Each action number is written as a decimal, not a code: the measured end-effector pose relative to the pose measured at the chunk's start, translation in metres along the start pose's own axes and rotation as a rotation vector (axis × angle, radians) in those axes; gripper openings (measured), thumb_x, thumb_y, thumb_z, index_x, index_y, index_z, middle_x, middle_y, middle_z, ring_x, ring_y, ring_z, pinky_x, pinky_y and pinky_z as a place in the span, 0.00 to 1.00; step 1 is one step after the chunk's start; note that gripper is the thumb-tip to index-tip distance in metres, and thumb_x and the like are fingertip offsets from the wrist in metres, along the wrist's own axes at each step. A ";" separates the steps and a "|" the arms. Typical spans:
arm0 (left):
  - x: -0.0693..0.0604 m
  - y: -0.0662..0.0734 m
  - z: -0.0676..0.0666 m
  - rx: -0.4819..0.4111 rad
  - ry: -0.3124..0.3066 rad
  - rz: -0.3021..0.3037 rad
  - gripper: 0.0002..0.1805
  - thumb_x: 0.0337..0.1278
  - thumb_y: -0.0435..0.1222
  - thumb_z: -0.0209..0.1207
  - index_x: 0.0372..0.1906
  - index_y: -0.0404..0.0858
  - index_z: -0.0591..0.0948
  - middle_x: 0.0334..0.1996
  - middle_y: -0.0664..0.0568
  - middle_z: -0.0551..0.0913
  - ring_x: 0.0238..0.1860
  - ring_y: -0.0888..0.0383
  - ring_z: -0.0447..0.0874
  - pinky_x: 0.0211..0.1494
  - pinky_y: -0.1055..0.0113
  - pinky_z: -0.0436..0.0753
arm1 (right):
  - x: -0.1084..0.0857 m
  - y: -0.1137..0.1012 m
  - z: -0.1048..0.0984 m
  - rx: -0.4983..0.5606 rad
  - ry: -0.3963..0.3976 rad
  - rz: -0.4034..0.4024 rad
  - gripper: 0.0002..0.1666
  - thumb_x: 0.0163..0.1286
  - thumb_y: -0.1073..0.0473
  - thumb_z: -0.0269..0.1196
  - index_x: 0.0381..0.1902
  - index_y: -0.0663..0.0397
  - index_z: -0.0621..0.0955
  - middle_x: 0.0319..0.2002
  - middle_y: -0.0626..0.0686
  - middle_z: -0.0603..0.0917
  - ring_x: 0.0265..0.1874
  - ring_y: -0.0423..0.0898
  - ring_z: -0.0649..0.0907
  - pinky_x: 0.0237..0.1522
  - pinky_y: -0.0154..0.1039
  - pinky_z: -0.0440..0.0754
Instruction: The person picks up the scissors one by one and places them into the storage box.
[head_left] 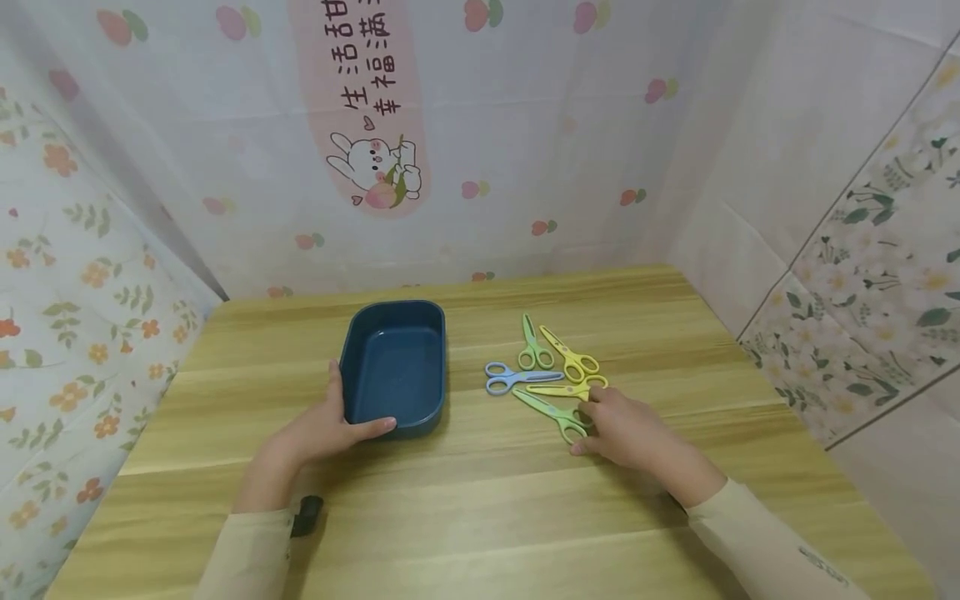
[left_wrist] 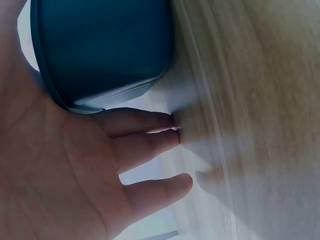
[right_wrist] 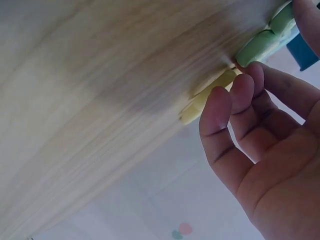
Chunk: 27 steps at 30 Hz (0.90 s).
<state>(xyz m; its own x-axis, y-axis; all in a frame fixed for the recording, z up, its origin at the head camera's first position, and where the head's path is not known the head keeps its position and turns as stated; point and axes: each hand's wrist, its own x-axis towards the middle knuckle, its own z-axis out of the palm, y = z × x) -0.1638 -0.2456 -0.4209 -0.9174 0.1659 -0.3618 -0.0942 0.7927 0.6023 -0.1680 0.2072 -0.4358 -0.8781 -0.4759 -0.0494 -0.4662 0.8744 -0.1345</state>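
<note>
A deep blue rectangular dish (head_left: pixel 393 375) stands on the table, and my left hand (head_left: pixel 318 429) rests against its near left corner. The left thumb lies along the near rim; in the left wrist view the other fingers (left_wrist: pixel 150 150) reach fairly straight down to the tabletop. My right hand (head_left: pixel 626 429) is at the scissors, thumb and index finger pinching the handle of the nearest green scissors (head_left: pixel 555 410). Just behind lie yellow scissors (head_left: pixel 558 390), their handle beside the right fingers. Blue scissors (head_left: pixel 517 377), another green pair (head_left: pixel 532 346) and another yellow pair (head_left: pixel 568 354) lie close by.
The wood-grain table (head_left: pixel 480 517) ends at a patterned curtain (head_left: pixel 525 150) at the back. Floral cloths hang on the left (head_left: pixel 90 317) and right (head_left: pixel 885 267). A small black object (head_left: pixel 307 515) shows by the left cuff.
</note>
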 end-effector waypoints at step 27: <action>0.006 0.016 0.012 0.030 0.005 -0.018 0.83 0.54 0.76 0.64 0.81 0.34 0.17 0.83 0.21 0.49 0.79 0.26 0.63 0.76 0.34 0.71 | 0.031 -0.033 -0.056 -0.019 0.304 -0.232 0.36 0.50 0.33 0.81 0.48 0.53 0.91 0.36 0.46 0.85 0.34 0.44 0.80 0.48 0.49 0.81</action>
<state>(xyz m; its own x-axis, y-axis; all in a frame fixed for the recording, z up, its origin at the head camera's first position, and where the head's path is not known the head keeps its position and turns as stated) -0.1665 -0.2247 -0.4216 -0.9177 0.1484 -0.3686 -0.0993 0.8125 0.5744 -0.1857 0.1685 -0.3776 -0.7394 -0.6138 0.2768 -0.6558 0.7496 -0.0894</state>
